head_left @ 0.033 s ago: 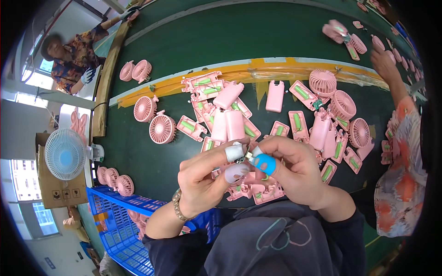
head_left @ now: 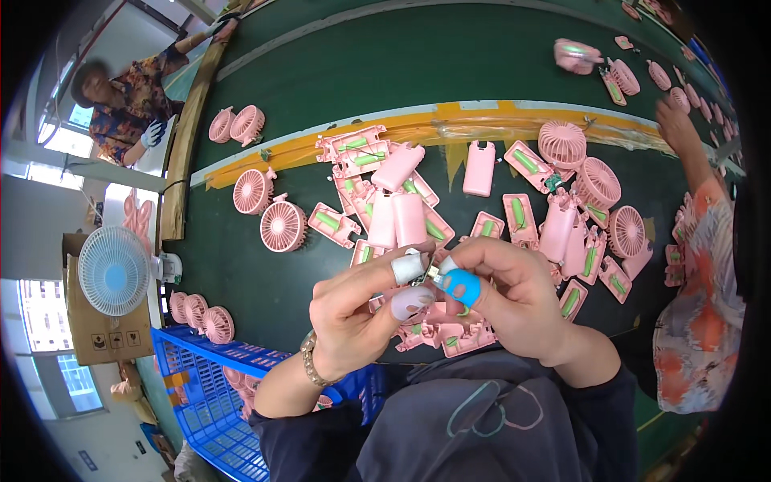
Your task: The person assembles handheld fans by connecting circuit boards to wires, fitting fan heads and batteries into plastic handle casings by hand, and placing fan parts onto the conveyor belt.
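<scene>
"Head view: what is being grasped?"

"Left hand (head_left: 353, 309) and right hand (head_left: 518, 304) are pinching a small pale part (head_left: 434, 272) between their wrapped fingertips (head_left: 462, 281), near smooth pink casings (head_left: 479, 170). Light, opposed pressure is probably serving best."

"Which shapes are surrounding it?"

"From here, I am seeing round, ribbed fan heads (head_left: 283, 226) lying beyond."

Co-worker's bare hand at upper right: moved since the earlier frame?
Yes. The co-worker's hand shifted slightly down and to the right in the picture, farther from the unmoved pink fan.
</scene>
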Available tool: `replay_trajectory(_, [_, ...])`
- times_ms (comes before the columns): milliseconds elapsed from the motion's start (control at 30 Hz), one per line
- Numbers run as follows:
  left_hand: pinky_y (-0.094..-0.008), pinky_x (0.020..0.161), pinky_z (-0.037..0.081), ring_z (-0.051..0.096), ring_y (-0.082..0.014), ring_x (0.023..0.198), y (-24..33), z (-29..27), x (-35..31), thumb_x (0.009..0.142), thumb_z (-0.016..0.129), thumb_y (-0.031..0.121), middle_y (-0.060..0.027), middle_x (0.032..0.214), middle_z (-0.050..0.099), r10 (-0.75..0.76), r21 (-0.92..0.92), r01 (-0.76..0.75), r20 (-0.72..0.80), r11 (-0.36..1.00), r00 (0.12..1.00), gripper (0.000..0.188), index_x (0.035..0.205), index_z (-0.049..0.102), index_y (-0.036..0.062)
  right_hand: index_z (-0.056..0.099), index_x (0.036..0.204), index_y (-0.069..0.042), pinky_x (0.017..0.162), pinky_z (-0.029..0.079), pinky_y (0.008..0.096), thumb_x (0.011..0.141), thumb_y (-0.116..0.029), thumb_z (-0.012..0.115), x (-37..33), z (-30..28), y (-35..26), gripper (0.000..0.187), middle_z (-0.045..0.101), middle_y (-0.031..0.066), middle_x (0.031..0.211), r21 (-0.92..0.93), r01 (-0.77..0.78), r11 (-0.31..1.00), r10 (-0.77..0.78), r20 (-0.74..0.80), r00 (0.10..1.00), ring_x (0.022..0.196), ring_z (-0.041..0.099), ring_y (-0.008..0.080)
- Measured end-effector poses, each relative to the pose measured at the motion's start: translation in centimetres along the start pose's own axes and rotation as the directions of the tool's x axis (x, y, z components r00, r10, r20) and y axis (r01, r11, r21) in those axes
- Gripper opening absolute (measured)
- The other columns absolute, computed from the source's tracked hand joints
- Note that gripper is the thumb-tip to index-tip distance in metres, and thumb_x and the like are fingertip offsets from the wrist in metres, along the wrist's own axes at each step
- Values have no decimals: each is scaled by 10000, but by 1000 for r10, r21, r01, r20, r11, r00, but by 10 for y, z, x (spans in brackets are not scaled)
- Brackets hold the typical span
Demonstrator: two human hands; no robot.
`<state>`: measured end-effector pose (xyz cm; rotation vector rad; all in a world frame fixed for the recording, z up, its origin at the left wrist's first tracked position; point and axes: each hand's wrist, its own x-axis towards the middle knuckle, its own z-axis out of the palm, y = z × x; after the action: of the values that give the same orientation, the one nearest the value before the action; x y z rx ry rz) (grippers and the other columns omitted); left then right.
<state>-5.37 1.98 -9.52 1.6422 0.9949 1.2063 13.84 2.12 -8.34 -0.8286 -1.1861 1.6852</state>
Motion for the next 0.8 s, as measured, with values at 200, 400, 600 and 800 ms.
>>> replay_trajectory(200, [-294, 729, 546, 688, -237, 873, -1, -3, -3, 762, 726, 16, -203, 1020, 673, 29, 6, -29, 9, 1000, 1000, 285, 1037, 659, -16, 540, 953, 33, 599, 472, 218, 924, -95, 560, 1, -2, -4, 132, 589, 67, 866, 120, -150, 981, 142, 71, 987, 686, 567, 72])
replay_trajectory(400, [-273, 643, 546, 691, -209, 779, -1, -8, 1, 728, 758, 35, -178, 953, 686, 116, 110, -117, 19, 987, 993, 287, 1001, 677, 1, 550, 942, 4, 587, 461, 210, 913, -97, 574, 0, 1, -3, 108, 593, 60, 804, 38, -117, 992, 117, -6, 993, 684, 561, 62])
replay_trajectory(600, [-246, 538, 504, 647, -168, 625, 7, -8, 0, 671, 812, 100, -132, 821, 681, 143, 241, -146, 30, 960, 989, 338, 970, 683, 10, 554, 875, -13, 548, 415, 314, 727, 14, 649, 9, -8, 3, 177, 579, 82, 720, -779, 538, 324, -611, 262, 747, 613, 569, 204])
replay_trajectory(800, [-234, 498, 459, 598, -148, 563, 5, -3, -2, 657, 821, 113, -104, 764, 670, 179, 218, -170, -20, 961, 984, 338, 950, 685, 14, 540, 852, 12, 535, 397, 348, 649, 3, 667, 9, -5, 7, 240, 600, 100, 713, -823, 566, 47, -683, 387, 619, 591, 558, 240])
